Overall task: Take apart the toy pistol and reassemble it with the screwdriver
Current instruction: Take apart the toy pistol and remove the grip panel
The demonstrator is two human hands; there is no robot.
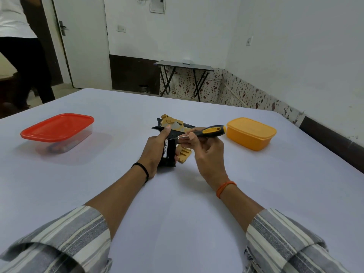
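A black and gold toy pistol [173,126] stands on its grip near the middle of the table [177,203]. My left hand [156,152] grips the black handle from the left, thumb up against the frame. My right hand [206,152] holds a black and yellow screwdriver [210,131], its metal tip against the pistol's side just above the grip. A loose gold grip panel [184,153] lies beside the handle, between my hands.
A clear box with a red lid [57,127] sits at the left, with small items inside. An orange lidded box [251,133] sits right of the pistol. A person stands at the far left by a door. A folding table stands against the back wall.
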